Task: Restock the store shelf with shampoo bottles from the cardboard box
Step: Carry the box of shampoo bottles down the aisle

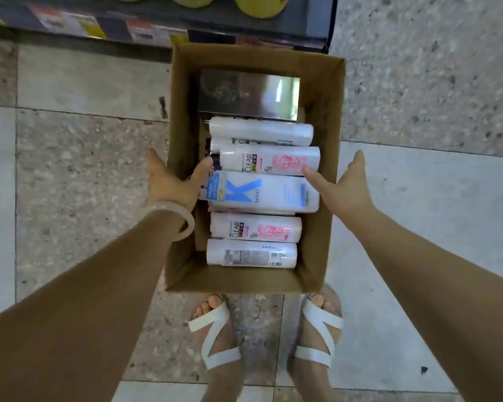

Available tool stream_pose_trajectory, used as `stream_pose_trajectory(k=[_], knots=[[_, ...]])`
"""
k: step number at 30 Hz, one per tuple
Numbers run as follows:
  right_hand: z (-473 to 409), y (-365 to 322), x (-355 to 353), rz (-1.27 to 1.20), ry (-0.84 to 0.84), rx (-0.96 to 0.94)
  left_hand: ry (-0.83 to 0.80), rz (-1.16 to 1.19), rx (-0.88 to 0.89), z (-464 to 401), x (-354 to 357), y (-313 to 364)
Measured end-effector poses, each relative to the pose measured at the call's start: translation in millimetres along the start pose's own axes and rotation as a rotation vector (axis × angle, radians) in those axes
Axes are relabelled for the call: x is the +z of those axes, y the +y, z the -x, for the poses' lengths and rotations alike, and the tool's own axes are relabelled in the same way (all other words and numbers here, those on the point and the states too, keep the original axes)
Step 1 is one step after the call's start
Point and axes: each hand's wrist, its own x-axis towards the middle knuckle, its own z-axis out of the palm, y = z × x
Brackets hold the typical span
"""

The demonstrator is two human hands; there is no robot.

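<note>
Box (183, 117) gripped at its rim by my left hand (172, 181), right hand (340, 187) spread & empty: take K bottle (259, 192) by both ends, lift level.

Brown cardboard box (323, 117); white bottles (262, 132); blue-K bottle (259, 192)

Both forearms are bare, no sleeves reaching into sight. Just behind the left hand (172, 181), a smooth, pale translucent bangle (177, 220) circles the wrist, thick and rounded, milky white with a faint sheen. The right hand (347, 188) has no ring or band that shows, and its wrist is plain too. Below the hands, the feet wear open sandals (215, 338) with broad white straps crossing in a zigzag, toes uncovered.
</note>
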Motion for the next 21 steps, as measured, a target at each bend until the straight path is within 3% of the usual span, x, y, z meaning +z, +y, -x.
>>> stream_pose_trajectory(k=[3,7,10,14,21], knots=[[-11.3,7.0,10.7,-0.141,-0.03,0.059,0.035,0.048,-0.103,-12.3,4.5,0.2],[-18.6,17.3,21.7,-0.196,-0.013,-0.018,0.048,0.103,-0.147,-24.3,7.6,-8.4],[-28.5,22.6,24.6,-0.253,0.026,0.012,0.042,0.021,-0.164,-31.4,8.1,-10.5],[-33.4,24.5,29.2,0.0,0.178,-0.041,0.11,-0.144,-0.061,-33.4,8.7,-9.8],[-32.2,31.6,22.1,0.148,0.286,-0.103,0.142,-0.291,0.08,-28.7,3.8,-13.5]])
